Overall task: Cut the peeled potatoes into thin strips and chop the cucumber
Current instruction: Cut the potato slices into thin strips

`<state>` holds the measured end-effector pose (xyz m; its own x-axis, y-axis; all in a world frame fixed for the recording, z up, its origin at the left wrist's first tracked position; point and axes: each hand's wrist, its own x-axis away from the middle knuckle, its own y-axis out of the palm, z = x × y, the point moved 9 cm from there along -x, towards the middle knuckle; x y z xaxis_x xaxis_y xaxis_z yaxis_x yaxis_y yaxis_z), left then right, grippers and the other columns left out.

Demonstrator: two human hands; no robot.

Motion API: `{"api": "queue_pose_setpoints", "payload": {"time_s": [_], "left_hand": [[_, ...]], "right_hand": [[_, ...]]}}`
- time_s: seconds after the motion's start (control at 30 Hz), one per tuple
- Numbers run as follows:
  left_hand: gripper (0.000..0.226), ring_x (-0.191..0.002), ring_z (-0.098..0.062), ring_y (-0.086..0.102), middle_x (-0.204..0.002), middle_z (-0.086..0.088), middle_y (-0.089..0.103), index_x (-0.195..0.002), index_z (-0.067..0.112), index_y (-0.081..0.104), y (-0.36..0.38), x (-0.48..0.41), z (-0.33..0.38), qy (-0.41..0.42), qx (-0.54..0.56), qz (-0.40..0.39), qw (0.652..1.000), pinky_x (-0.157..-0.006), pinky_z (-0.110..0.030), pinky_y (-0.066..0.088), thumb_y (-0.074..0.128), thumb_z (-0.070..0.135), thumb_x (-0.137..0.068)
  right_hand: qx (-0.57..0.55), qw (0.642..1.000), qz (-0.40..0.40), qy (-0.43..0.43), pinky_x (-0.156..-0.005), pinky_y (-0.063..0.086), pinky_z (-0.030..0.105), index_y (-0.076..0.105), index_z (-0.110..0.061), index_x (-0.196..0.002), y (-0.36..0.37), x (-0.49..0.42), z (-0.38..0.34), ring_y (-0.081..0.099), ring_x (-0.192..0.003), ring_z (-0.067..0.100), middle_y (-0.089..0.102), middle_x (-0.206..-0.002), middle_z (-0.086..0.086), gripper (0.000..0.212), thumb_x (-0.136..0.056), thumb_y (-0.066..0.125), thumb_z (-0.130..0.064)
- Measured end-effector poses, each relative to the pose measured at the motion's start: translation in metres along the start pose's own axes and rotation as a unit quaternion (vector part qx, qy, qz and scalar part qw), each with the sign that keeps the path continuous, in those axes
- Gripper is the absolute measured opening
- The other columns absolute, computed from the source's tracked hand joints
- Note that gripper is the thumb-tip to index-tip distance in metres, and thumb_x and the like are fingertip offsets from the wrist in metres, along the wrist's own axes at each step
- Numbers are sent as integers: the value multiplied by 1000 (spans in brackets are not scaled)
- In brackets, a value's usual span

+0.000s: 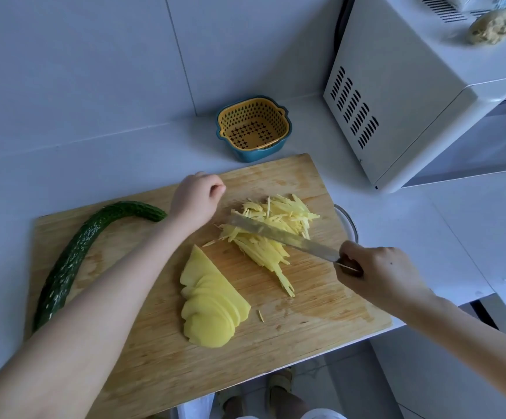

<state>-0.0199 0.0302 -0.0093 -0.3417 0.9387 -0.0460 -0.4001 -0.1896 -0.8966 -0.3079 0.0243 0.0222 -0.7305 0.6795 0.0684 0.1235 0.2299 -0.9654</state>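
Note:
On the wooden cutting board (161, 373) lies a heap of thin potato strips (272, 231) at the centre right. A fanned stack of potato slices (212, 303) lies nearer to me. A long dark green cucumber (73, 255) curves along the board's left edge. My right hand (378, 270) grips the handle of a knife (279, 234), whose blade lies flat across the strips. My left hand (195, 198) hovers curled just left of the strip heap, with nothing in it that I can see.
A yellow colander in a blue bowl (253, 128) stands behind the board. A white microwave (427, 95) fills the right back, with a sponge-like lump (495, 25) on top. A glass bowl's rim (350, 225) shows at the board's right edge. The board overhangs the counter's front edge.

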Motion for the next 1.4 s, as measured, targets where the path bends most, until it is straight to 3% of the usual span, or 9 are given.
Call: {"api": "queue_pose_setpoints", "payload": {"time_s": [0.1, 0.2, 0.37, 0.53, 0.67, 0.8, 1.07, 1.2, 1.4], "left_hand": [[20, -83, -22, 55, -95, -7, 63, -96, 4, 66, -28, 24, -31, -74, 38, 57, 995, -71, -32, 42, 49, 14, -96], [19, -74, -25, 57, -82, -8, 63, -89, 2, 65, -43, 72, -45, -104, 60, 133, 984, -62, -34, 45, 53, 16, -94], [14, -74, -22, 57, -83, -3, 57, -82, 10, 61, -4, 146, -46, -126, 81, 146, 978, -60, -33, 47, 61, 23, -88], [53, -101, -35, 51, -109, -17, 55, -110, 6, 55, 23, 176, -42, -193, 95, 148, 965, -81, -48, 49, 40, 52, -88], [86, -132, -41, 36, -142, -22, 40, -133, 14, 38, 50, 185, 2, -71, -71, 36, 994, -106, -58, 31, 31, 81, -78], [101, -138, -46, 23, -150, -26, 26, -143, 19, 34, 74, 185, 5, -8, -158, -27, 987, -107, -65, 24, 36, 86, -67], [81, -134, -45, 32, -145, -26, 35, -133, 12, 45, 71, 177, -1, -31, -118, -14, 992, -97, -61, 40, 46, 65, -72], [67, -131, -42, 38, -141, -24, 41, -129, 11, 52, 66, 176, -3, -29, -95, 12, 995, -92, -55, 46, 48, 56, -79], [75, -128, -37, 44, -138, -20, 47, -133, 10, 45, 54, 179, -8, -38, -60, 56, 996, -100, -48, 43, 37, 68, -86]], "right_hand": [[-171, 979, -36, 104, -38, 24, 16, 43, -21, -57, 18, 13, 4, 33, -36, 11, 37, -40, -6, 32, -83, 61, -20], [-261, 951, -73, 149, -43, 30, 23, 40, -14, -59, 37, 23, -18, 32, -40, 10, 39, -45, -6, 33, -88, 52, -25], [-203, 966, -104, 120, -43, 27, 21, 47, -15, -67, 58, 22, -61, 39, -46, 12, 46, -53, -1, 29, -90, 48, -31], [-141, 977, -104, 118, -47, 32, 27, 38, -20, -67, 75, 16, -84, 48, -54, 22, 48, -57, -1, 29, -92, 45, -34], [-141, 978, -98, 120, -48, 34, 28, 41, -18, -71, 86, 18, -93, 49, -56, 24, 45, -56, -1, 29, -92, 46, -36], [-161, 973, -95, 133, -44, 29, 24, 44, -17, -67, 87, 16, -87, 43, -49, 17, 47, -55, 0, 28, -91, 49, -32], [-134, 977, -106, 129, -43, 29, 21, 45, -18, -69, 87, 16, -90, 41, -47, 13, 48, -55, -2, 26, -91, 48, -32], [-120, 979, -107, 127, -43, 24, 18, 37, -23, -63, 87, 18, -95, 36, -45, 10, 42, -52, -5, 32, -91, 48, -32], [-139, 973, -105, 150, -42, 24, 21, 36, -20, -63, 91, 23, -103, 34, -44, 13, 39, -51, -4, 32, -91, 48, -30]]}}
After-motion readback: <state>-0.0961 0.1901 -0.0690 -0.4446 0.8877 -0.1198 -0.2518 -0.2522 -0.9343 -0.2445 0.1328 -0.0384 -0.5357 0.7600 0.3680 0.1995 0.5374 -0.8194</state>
